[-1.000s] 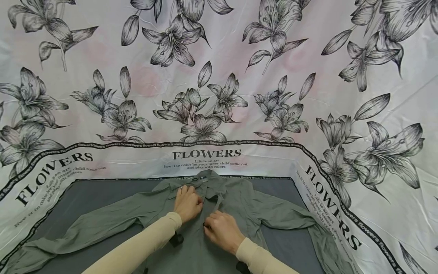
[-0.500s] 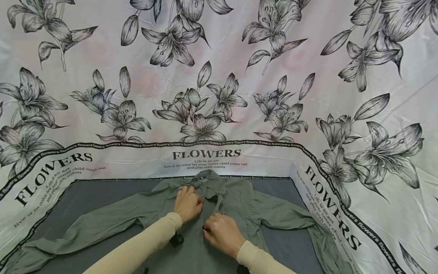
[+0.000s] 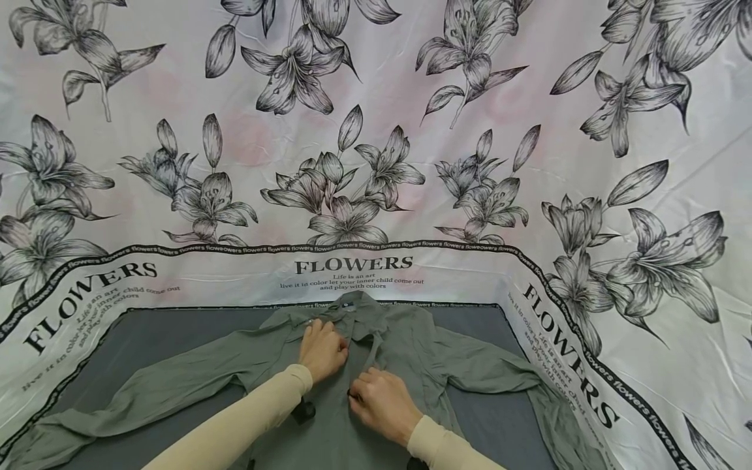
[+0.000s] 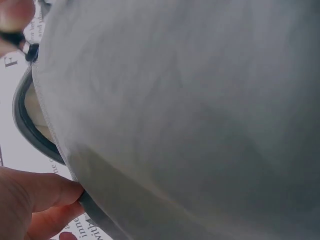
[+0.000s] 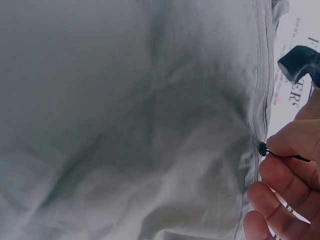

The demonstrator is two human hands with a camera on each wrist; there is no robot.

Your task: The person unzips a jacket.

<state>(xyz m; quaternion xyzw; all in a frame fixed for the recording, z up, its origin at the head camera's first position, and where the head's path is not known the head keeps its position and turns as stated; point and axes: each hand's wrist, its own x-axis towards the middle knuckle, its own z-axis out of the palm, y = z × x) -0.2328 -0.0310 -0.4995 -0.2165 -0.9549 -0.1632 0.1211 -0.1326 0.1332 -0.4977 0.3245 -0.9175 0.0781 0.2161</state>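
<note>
A grey-green zip jacket (image 3: 411, 339) lies spread out, collar (image 3: 355, 303) at the far edge and sleeves stretched to both sides. My left hand (image 3: 322, 350) pinches the front edge of the jacket just below the collar, thumb against fingers in the left wrist view. Lower down the front, my right hand (image 3: 384, 401) pinches the black zip pull (image 5: 300, 158) between thumb and finger. The dark slider (image 5: 263, 148) sits on the zip (image 5: 261, 75), which runs along the jacket's edge in the right wrist view. Above the right hand, the front gapes in a narrow opening.
Beneath the jacket is a dark grey surface (image 3: 176, 333), bordered by white cloth (image 3: 464, 271) with printed lettering. Flower-patterned cloth (image 3: 399, 85) rises behind and at the sides. The left sleeve (image 3: 158, 378) and right sleeve (image 3: 487, 365) reach toward the border.
</note>
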